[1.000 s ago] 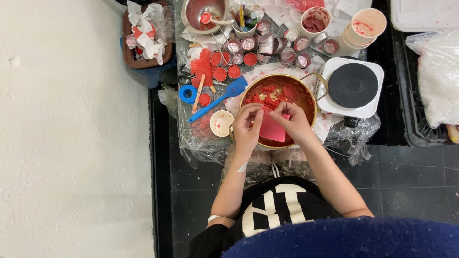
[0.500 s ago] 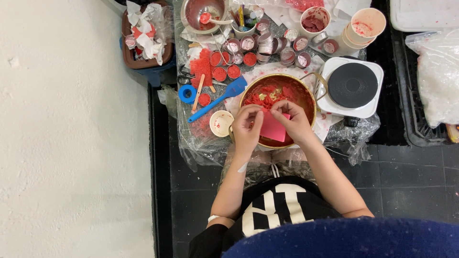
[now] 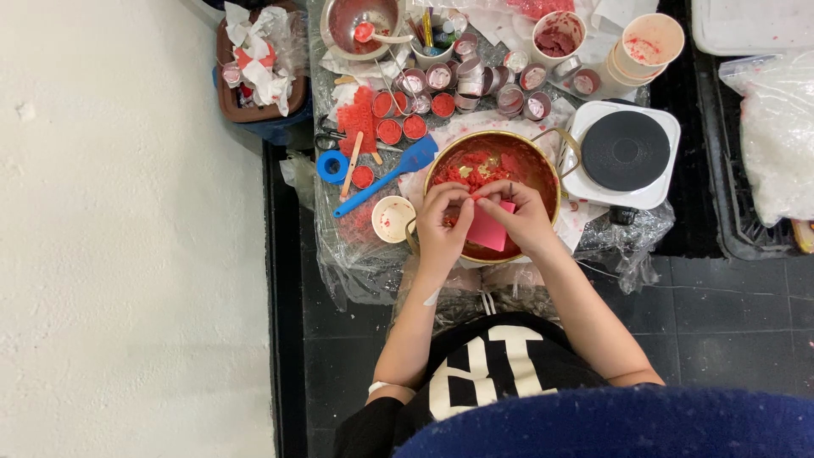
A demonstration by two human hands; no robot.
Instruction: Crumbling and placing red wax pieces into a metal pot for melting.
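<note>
Together, left hand (image 3: 441, 225) and right hand (image 3: 519, 216) pinch a pink card (image 3: 487, 229) over the bowl (image 3: 543, 165).

The pink card (image 3: 489, 229) shows plain and flat-coloured over the brass-gold bowl (image 3: 543, 165), whose inside is smeared red with a few pale yellow flecks. Left of the bowl lies a bright blue spatula (image 3: 390, 176), and beyond it a blue tape roll (image 3: 332, 166). Just below the spatula sits a cream cup (image 3: 394, 219) spotted with red. Right of the bowl, the hotplate (image 3: 625, 151) is white with a black disc. Above the bowl, small silver tins (image 3: 414, 127) hold red filling.
</note>
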